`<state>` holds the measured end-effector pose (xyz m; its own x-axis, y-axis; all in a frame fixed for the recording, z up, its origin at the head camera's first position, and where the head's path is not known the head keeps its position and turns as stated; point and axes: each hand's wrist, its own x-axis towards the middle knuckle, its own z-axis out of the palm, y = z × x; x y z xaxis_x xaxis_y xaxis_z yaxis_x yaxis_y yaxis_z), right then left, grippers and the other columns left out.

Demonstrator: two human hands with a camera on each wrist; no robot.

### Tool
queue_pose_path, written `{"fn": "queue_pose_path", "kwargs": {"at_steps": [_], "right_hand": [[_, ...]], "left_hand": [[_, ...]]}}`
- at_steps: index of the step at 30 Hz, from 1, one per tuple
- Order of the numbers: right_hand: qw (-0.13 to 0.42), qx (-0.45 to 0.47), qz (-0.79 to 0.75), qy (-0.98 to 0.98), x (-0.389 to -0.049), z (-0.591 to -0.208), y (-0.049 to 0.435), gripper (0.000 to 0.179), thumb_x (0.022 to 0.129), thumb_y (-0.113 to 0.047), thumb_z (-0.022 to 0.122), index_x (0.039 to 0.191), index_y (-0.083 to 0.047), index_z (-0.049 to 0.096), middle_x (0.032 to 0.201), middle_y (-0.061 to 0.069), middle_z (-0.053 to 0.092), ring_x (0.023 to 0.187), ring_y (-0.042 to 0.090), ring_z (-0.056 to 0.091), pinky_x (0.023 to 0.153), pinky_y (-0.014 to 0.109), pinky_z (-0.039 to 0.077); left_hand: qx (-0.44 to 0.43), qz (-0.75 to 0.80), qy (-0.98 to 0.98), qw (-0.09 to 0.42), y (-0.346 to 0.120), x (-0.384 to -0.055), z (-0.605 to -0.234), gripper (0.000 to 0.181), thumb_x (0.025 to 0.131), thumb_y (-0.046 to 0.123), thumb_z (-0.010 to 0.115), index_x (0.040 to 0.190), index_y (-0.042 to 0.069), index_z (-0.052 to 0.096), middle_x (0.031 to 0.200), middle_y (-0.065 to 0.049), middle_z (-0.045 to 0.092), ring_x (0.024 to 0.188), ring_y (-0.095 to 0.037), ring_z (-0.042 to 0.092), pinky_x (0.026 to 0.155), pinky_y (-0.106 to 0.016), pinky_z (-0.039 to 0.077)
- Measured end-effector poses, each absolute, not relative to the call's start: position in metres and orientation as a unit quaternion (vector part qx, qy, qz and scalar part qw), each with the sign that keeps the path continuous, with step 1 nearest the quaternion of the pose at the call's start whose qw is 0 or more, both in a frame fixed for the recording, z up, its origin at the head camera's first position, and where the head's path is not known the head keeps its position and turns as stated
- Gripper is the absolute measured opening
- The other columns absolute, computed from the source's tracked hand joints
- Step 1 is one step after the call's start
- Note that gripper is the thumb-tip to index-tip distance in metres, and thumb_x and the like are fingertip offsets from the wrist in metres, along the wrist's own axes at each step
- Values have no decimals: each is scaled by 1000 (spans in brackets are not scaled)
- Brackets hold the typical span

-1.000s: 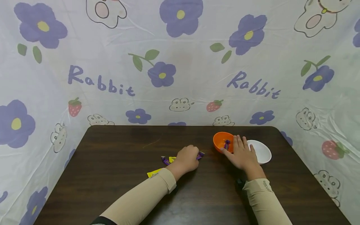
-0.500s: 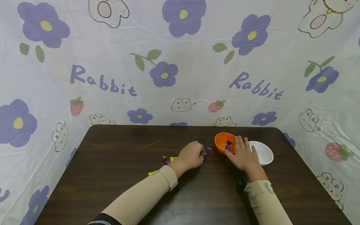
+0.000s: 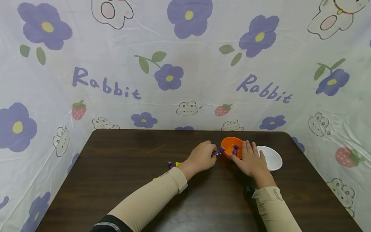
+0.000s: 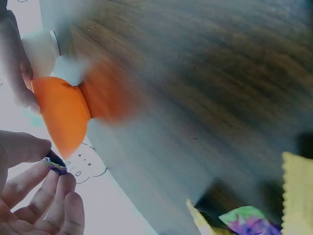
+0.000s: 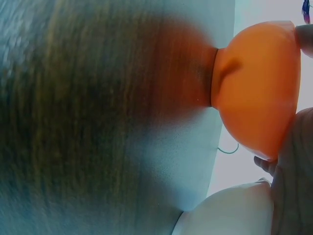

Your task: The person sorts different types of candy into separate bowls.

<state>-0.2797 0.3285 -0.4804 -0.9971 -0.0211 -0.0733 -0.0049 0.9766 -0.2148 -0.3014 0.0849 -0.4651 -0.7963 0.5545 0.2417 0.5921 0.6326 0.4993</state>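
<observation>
A: What is the left hand [image 3: 201, 158] doing?

B: Its fingertips pinch a purple-wrapped candy [image 3: 219, 151], held just beside the near-left rim of the orange bowl [image 3: 229, 144]. The left wrist view shows the same candy [image 4: 55, 164] squeezed between thumb and fingers [image 4: 57, 188], close to the bowl's [image 4: 63, 113] outer wall.

A: And the right hand [image 3: 251, 161]?

B: It lies flat with straight fingers against the right side of the orange bowl, holding nothing. Its fingers sit between that bowl and a white bowl [image 3: 272, 158].

A: Where do the bowls stand?

B: Both are toward the far edge of the dark wooden worktop [image 3: 121, 174], right of its middle, the white one nearer the right edge. They look close together; I cannot tell if they touch.

A: Anything inside the orange bowl?

B: 1 purple candy [image 3: 235, 149] shows at its right side, next to the right hand's fingers.

A: What else is on the worktop?

B: Behind the left wrist, near the middle, lie another purple candy [image 3: 171, 165] and a yellow packet [image 3: 177, 164], partly hidden by the sleeve [image 3: 156, 199]. The left wrist view shows yellow packets [image 4: 298, 191] with a colourful wrapper [image 4: 249, 220] between them.
</observation>
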Motion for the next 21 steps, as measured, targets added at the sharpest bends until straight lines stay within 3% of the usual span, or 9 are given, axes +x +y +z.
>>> {"fn": "queue_pose_path", "kwargs": {"at_steps": [10, 21], "right_hand": [[34, -7, -107, 994, -284, -485, 327, 108, 102, -77, 32, 166, 8, 12, 173, 32, 11, 161, 54, 5, 125, 74, 3], [29, -5, -109, 994, -280, -482, 327, 107, 102, -75, 35, 166, 9, 13, 173, 33, 12, 160, 55, 7, 125, 74, 4]], "left_hand": [[-316, -278, -906, 45, 97, -311, -458, 18, 99, 16, 72, 111, 6, 78, 97, -3, 66, 80, -11, 55, 71, -19, 51], [-297, -247, -922, 30, 116, -317, -449, 24, 102, 23, 70, 120, 10, 77, 108, -3, 69, 89, -11, 62, 83, -25, 59]]}}
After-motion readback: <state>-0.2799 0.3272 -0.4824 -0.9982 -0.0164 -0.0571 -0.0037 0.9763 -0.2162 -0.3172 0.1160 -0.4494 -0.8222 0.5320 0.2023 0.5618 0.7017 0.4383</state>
